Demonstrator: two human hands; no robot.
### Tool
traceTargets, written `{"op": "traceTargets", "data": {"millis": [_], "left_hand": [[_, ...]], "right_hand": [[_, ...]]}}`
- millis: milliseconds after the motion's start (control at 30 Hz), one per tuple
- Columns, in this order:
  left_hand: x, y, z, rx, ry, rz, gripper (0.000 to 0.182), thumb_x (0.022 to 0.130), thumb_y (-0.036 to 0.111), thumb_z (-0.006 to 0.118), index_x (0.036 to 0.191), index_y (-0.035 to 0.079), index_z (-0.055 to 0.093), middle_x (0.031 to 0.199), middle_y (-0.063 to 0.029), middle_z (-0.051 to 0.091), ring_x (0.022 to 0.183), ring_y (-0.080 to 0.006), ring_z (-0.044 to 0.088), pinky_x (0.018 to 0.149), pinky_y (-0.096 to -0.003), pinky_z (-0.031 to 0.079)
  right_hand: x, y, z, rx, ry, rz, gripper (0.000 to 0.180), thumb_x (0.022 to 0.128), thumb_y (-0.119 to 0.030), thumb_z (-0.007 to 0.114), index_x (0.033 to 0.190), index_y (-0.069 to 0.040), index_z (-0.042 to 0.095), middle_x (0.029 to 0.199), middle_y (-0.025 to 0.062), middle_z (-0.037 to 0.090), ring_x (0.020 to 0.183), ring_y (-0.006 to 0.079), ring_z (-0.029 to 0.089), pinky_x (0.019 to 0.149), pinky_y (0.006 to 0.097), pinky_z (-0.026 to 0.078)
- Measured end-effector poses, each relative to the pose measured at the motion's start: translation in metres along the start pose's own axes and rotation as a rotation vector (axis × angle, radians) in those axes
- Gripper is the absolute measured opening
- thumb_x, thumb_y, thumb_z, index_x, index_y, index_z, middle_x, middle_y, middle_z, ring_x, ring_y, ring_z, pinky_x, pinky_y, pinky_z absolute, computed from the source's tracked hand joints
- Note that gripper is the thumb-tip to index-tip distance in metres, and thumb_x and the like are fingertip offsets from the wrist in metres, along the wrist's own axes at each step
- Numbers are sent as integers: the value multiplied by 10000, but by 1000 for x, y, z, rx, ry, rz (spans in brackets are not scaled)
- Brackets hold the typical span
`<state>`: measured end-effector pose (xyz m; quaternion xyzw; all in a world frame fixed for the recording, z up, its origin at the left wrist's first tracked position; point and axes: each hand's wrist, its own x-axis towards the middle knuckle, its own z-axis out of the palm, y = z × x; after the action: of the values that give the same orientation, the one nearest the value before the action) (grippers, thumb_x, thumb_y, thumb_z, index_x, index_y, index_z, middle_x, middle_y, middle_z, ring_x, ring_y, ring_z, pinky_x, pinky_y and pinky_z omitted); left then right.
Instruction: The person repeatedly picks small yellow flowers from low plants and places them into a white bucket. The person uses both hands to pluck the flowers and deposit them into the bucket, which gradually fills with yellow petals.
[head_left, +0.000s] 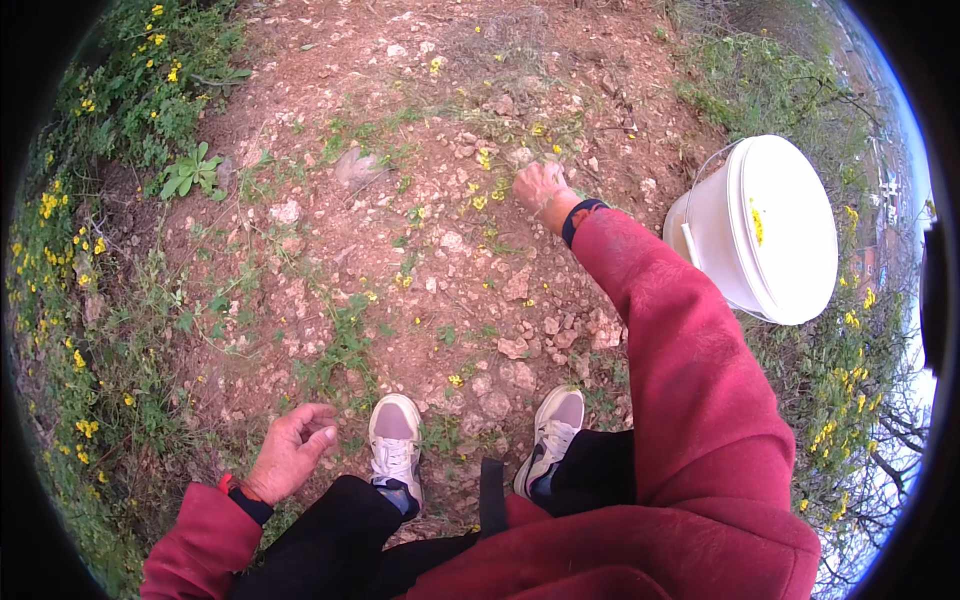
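My right hand (540, 187) reaches down near the stony ground, its fingers curled beside small yellow flowers (480, 201); whether they grip a stem cannot be made out. My left hand (294, 450) hangs above the ground left of my shoes, fingers loosely bent and thumb apart, holding nothing. To the right of my right forearm stands a white plastic bucket (712, 217) with a wire handle. Its pale round top (795, 240) shows a small bunch of yellow flowers (756, 223) near its left side.
Green bushes with yellow blossoms (52, 202) line the left side, and more flowering shrubs (847, 390) stand at the right. Loose stones (514, 347) lie on the reddish soil in front of my shoes (395, 442). A leafy rosette plant (191, 172) grows at the upper left.
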<state>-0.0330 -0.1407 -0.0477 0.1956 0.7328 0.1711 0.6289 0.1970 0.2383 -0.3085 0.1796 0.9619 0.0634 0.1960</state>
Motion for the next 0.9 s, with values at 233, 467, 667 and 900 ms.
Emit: {"op": "traceTargets", "data": {"millis": [233, 467, 667, 900], "left_hand": [[19, 44, 10, 402, -93, 200, 404, 853, 80, 615, 1232, 8, 494, 1099, -124, 587, 857, -180, 618, 741, -325, 522], [38, 82, 33, 827, -183, 495, 608, 796, 127, 648, 1334, 38, 379, 1254, -202, 479, 1011, -393, 562, 848, -422, 488], [41, 62, 24, 746, -149, 463, 318, 820, 130, 614, 1096, -15, 555, 976, -199, 593, 968, -373, 579, 824, -453, 472], [12, 25, 6, 568, -59, 178, 203, 815, 105, 621, 993, 9, 606, 893, -183, 613, 838, -353, 605, 747, -419, 484]], "right_hand": [[-53, -74, -76, 809, -428, -522, 241, 846, -176, 564, 926, 38, 639, 852, 222, 664, 782, 347, 663, 694, 422, 525], [-90, -144, -150, 1704, -594, -695, 315, 947, -300, 539, 812, -16, 532, 635, 38, 522, 539, 142, 540, 525, 329, 448], [-50, -64, -89, 899, -409, -351, 313, 908, -279, 496, 1037, -52, 667, 927, 132, 694, 741, 267, 670, 645, 375, 541], [-36, 58, 38, 241, -258, 470, 348, 925, -212, 433, 1232, -81, 529, 1243, 148, 545, 1182, 318, 506, 878, 498, 473]]}}
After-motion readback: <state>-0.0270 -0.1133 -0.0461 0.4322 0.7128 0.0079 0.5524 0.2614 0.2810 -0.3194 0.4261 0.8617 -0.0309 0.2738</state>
